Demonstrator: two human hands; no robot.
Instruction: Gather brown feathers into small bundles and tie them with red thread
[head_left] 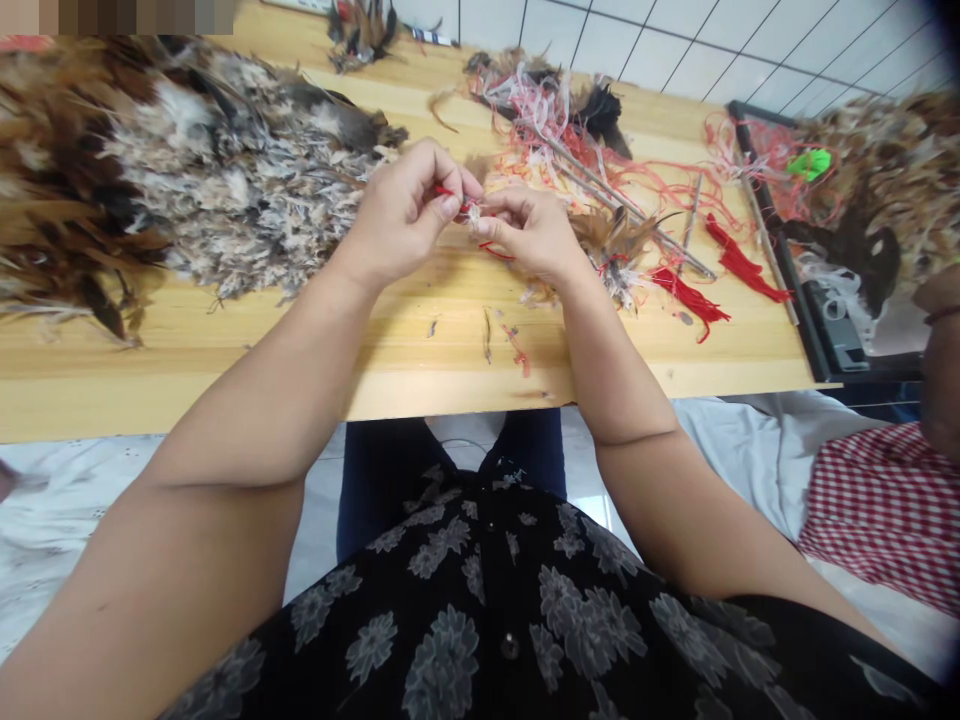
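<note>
My left hand (409, 210) pinches a strand of red yarn (442, 191) between thumb and fingertips, above the wooden table. Close beside it, my right hand (529, 228) has thumb and fingers closed on a small whitish tuft (474, 212), perhaps feather ends. The hands nearly meet there. A loose red end (495, 250) hangs below the right fingers. Brown feathers (611, 240) lie just past the right wrist; whether they join what that hand holds, I cannot tell.
To the left spreads a large heap of grey and brown feathers (247, 170). Red yarn bundles (742, 260), pink and white string (540, 105) and thin rods (630, 205) lie right. A black-framed tray (817, 340) holds more feathers. Another person's arm (941, 370) is at the right edge.
</note>
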